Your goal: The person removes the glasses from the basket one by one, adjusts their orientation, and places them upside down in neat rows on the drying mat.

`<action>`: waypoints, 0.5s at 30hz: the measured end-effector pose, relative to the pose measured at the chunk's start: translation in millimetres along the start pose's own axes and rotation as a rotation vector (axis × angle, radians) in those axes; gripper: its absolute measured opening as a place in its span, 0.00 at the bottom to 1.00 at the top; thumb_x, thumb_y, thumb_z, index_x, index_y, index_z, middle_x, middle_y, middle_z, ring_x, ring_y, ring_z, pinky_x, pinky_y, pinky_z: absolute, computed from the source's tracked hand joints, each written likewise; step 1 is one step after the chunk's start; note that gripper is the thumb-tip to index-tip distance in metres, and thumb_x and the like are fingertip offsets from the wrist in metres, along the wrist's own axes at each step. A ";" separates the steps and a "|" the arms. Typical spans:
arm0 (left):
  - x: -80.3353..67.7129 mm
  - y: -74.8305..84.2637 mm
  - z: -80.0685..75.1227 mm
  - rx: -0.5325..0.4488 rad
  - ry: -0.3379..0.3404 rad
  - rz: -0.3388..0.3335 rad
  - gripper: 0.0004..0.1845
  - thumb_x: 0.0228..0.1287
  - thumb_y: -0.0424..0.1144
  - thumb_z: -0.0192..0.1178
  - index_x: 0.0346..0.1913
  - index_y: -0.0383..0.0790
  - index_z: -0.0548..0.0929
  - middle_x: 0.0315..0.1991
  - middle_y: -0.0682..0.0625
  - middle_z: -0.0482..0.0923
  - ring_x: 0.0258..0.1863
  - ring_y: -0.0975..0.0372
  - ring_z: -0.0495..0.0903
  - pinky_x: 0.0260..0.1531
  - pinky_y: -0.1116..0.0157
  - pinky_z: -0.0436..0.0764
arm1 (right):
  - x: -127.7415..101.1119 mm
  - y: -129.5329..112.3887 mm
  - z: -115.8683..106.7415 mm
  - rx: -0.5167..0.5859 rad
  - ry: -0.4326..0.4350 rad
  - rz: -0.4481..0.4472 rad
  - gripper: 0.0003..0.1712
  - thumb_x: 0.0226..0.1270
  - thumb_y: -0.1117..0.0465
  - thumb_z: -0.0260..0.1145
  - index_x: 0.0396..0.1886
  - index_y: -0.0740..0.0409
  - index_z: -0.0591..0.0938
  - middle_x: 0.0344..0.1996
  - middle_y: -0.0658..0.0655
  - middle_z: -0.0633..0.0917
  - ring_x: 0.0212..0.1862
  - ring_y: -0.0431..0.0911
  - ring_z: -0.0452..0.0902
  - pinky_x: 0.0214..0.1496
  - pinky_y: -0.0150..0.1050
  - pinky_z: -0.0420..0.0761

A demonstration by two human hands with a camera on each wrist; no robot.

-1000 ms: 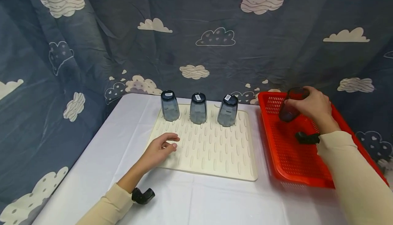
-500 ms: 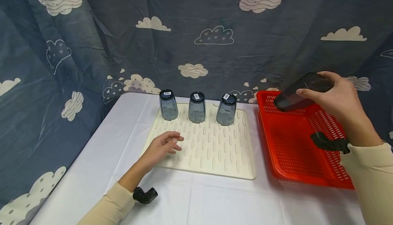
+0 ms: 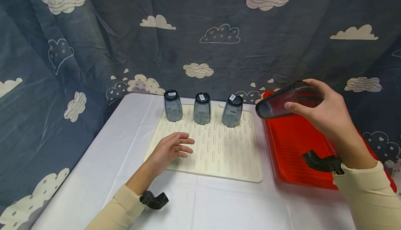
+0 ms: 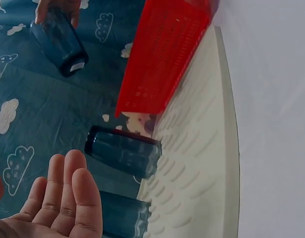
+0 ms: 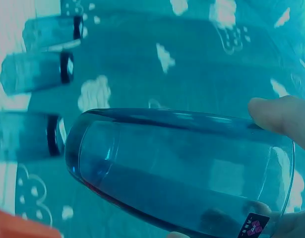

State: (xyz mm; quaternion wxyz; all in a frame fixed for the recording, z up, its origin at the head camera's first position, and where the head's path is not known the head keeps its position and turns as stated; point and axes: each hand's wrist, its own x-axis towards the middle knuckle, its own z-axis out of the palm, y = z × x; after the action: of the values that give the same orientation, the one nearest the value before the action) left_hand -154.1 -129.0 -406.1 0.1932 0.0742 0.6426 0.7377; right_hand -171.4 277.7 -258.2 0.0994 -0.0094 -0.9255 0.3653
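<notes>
My right hand [image 3: 329, 115] grips a dark tinted drinking glass [image 3: 277, 101] near its rim, above the back of the red basket [image 3: 283, 169]. The glass lies tilted, its base pointing left; a small label [image 5: 254, 225] shows near its rim in the right wrist view. Three like glasses stand upside down along the back of the cream ridged mat [image 3: 216, 156]: a left one [image 3: 173, 108], a middle one [image 3: 202, 109] and a right one [image 3: 232, 111]. Over the mat's left front part hovers my left hand [image 3: 170, 150], fingers extended and holding nothing.
A white cloth [image 3: 225, 205] covers the table. Behind it hangs a dark curtain [image 3: 188, 10] with cloud prints. The basket's raised wall [image 4: 157, 64] stands close to the mat's right side.
My right hand has lifted the glass out of the basket, tipped it toward horizontal and brought it left toward the mat. My left hand has shifted slightly right, its fingers spreading more.
</notes>
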 end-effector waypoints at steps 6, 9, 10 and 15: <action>0.6 2.4 7.4 -0.007 -0.018 0.009 0.25 0.80 0.50 0.40 0.66 0.33 0.67 0.53 0.53 0.82 0.44 0.64 0.85 0.46 0.67 0.83 | -13.3 -18.5 15.8 0.052 -0.013 -0.046 0.47 0.59 0.43 0.74 0.74 0.46 0.64 0.64 0.58 0.76 0.44 0.25 0.72 0.38 0.12 0.72; 1.9 0.3 7.7 -0.011 -0.009 0.003 0.25 0.81 0.49 0.39 0.65 0.33 0.68 0.52 0.53 0.82 0.44 0.64 0.85 0.46 0.66 0.83 | -19.0 -23.0 25.1 0.091 -0.027 -0.054 0.45 0.59 0.44 0.74 0.74 0.44 0.65 0.63 0.57 0.77 0.49 0.31 0.76 0.41 0.13 0.74; 2.2 -0.6 7.6 -0.012 -0.008 0.002 0.24 0.81 0.49 0.39 0.65 0.33 0.68 0.52 0.54 0.82 0.44 0.64 0.85 0.46 0.66 0.83 | -21.1 -24.0 28.6 0.106 -0.029 -0.058 0.45 0.59 0.46 0.74 0.74 0.44 0.65 0.64 0.57 0.77 0.52 0.35 0.77 0.41 0.14 0.74; 3.4 -4.9 8.1 -0.010 -0.034 0.012 0.24 0.80 0.49 0.40 0.65 0.34 0.68 0.53 0.53 0.82 0.44 0.64 0.85 0.46 0.66 0.83 | -32.0 -27.4 47.8 0.201 -0.056 -0.075 0.45 0.60 0.51 0.74 0.75 0.46 0.64 0.65 0.60 0.76 0.60 0.52 0.76 0.44 0.16 0.76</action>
State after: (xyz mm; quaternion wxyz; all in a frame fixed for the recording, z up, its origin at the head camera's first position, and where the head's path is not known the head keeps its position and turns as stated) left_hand -153.4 -119.8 -410.0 0.2001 0.0898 0.6350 0.7408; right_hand -147.6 222.5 -279.4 0.0873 0.0455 -0.8864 0.4524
